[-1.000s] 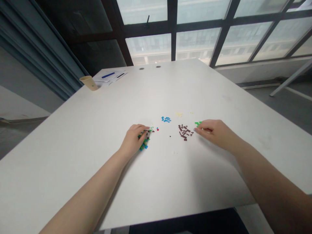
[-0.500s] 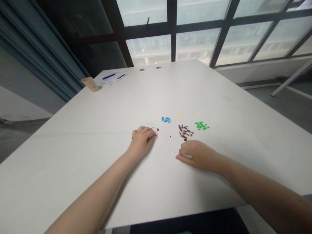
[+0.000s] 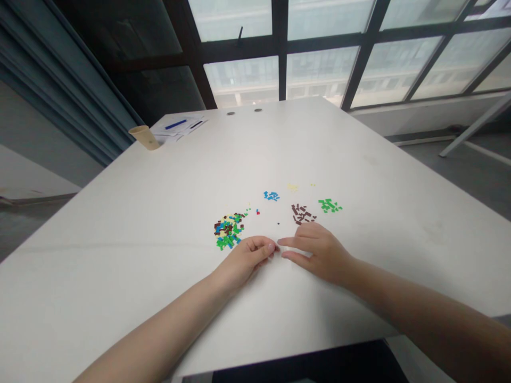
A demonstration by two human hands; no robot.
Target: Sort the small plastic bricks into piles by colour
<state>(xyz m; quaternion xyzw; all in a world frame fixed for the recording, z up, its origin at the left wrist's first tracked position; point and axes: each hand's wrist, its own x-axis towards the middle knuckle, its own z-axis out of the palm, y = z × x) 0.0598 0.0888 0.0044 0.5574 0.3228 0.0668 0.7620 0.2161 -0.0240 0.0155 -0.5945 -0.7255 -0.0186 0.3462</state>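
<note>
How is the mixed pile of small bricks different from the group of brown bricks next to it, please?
The mixed pile has green, brown, blue and yellow pieces, but the brown group is one colour. The mixed pile is bigger and packed densely; the brown group is smaller and looser. Both lie flat on the white table.

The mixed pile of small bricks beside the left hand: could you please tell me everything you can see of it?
The mixed pile of small plastic bricks is a low, loose heap of tiny rectangular pieces in green, blue, dark brown and pale yellow, lying jumbled on the white table top. Green pieces gather along its near edge. The left hand lies just beside its near right edge; whether they touch is hard to tell.
</note>
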